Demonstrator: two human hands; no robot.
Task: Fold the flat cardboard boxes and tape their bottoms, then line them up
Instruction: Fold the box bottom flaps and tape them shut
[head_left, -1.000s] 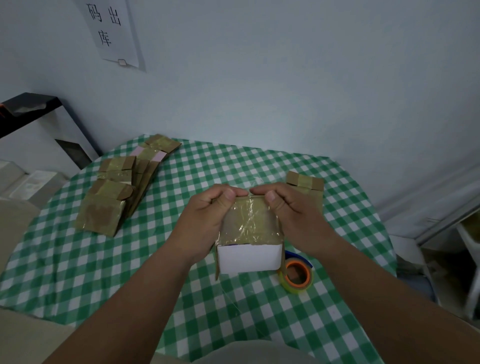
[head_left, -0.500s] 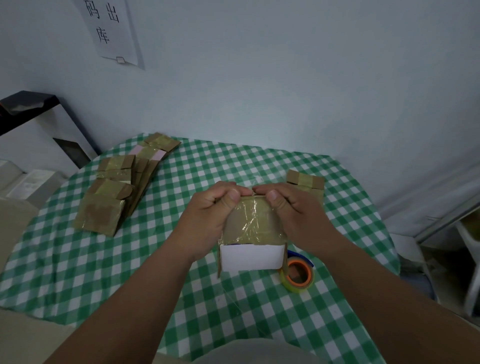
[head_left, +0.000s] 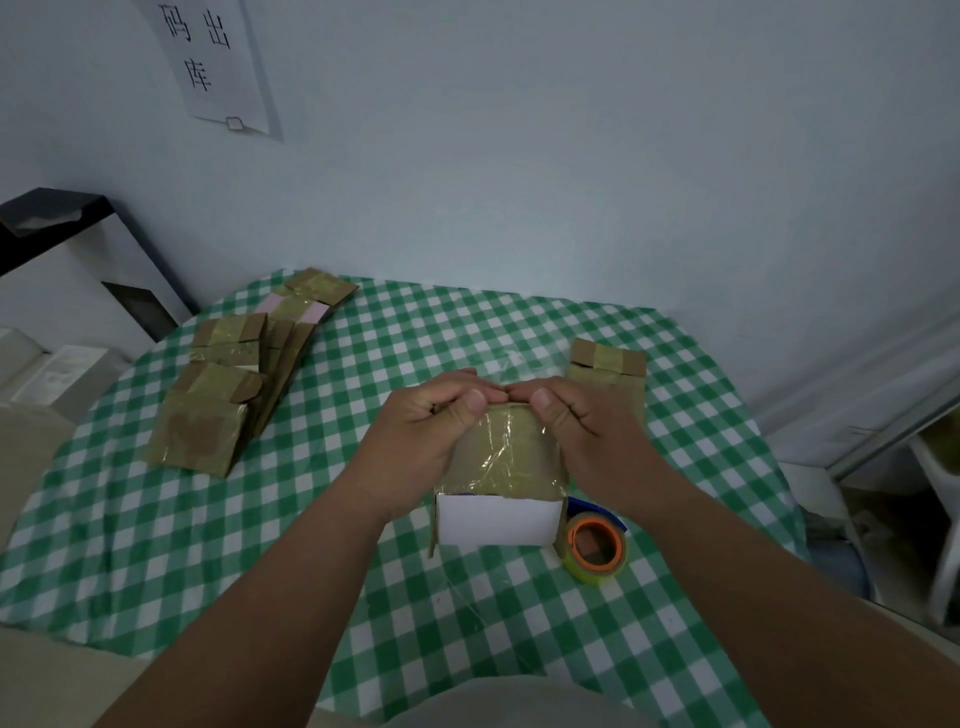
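Left hand (head_left: 415, 436) and right hand (head_left: 582, 431) grip the taped box (head_left: 501, 467), fingers curled over its far edge, thumbs pressing tape.

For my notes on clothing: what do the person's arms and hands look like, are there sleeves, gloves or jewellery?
Both forearms are bare up to the frame edge: no sleeves visible. The left hand and right hand wear no gloves, and no rings, watch or bracelet show. Thumbnails are short and plain.

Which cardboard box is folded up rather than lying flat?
The box held between both hands, with clear tape across its top; the pile and the single one lie flat.
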